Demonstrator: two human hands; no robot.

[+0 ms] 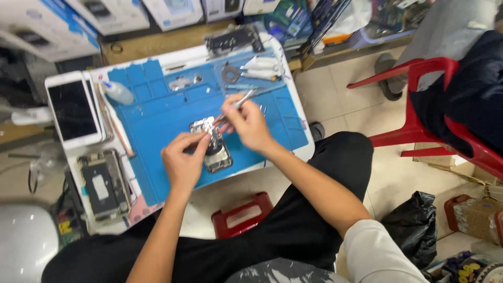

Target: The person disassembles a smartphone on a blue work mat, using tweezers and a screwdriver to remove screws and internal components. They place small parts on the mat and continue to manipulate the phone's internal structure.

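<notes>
An opened phone body [216, 151] with shiny metal insides lies in the middle of a blue work mat [157, 118]. My left hand [182, 160] pinches its left edge and holds it down. My right hand [247, 123] is just right of the phone's top and grips metal tweezers [238, 103], whose tips point down at the phone's upper end.
A white phone with a dark screen [73, 110] and an opened phone chassis [104, 183] lie at the mat's left. A small clear bottle [118, 93], a phone part [234, 39] and several tools [257, 68] sit at the far side. A red chair [419, 120] stands right.
</notes>
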